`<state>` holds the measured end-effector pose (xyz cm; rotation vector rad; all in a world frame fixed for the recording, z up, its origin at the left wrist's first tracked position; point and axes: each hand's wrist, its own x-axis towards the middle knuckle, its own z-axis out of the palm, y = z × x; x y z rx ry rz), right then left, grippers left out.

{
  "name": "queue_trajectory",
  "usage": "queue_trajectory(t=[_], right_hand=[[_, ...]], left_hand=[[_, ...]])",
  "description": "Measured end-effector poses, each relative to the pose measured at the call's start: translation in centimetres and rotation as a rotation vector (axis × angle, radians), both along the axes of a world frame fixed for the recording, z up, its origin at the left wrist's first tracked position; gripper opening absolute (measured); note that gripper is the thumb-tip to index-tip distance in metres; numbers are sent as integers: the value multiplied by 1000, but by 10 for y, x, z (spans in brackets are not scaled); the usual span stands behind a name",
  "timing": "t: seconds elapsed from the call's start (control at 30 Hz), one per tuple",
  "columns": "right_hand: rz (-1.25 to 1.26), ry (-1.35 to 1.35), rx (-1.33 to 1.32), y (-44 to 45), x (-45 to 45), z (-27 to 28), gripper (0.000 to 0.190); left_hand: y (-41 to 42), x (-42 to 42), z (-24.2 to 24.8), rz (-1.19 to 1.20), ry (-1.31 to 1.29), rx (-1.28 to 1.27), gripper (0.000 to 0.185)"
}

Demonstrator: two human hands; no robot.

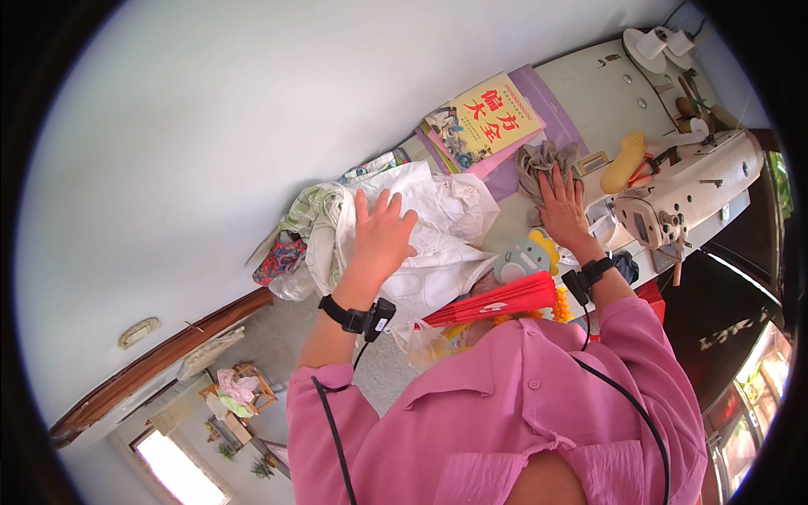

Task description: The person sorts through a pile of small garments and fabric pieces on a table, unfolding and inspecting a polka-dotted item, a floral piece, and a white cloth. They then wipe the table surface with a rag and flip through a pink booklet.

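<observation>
My left hand lies over a heap of white cloth, palm down with its fingers apart. Whether its fingertips press into the fabric is hard to tell. My right hand rests flat on a crumpled grey-brown cloth, fingers extended and slightly spread. Just below that hand is a grey-green cartoon-faced item with a yellow scalloped edge. A red pleated item lies between my forearms, close to my body. Green-checked fabric and a red-and-blue patterned cloth are bundled left of the white heap.
An industrial sewing machine stands at the right, with a yellow object beside it. White thread cones stand at the far end. A yellow-covered book lies partly over a purple bag by the wall. Cables run from both wrist straps.
</observation>
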<state>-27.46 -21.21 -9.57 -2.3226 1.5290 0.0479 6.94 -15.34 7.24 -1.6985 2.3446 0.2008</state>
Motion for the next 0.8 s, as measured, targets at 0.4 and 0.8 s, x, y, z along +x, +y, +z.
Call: queue_trajectory(t=[0.4,0.8], right_hand=[[19,29,2,0,0,-4,80],[-11,200,-25,-17,16,68,57]], left_hand=[[59,22,-13,-24,99,-253,17],[123,18,-28,227,208,-468,29]])
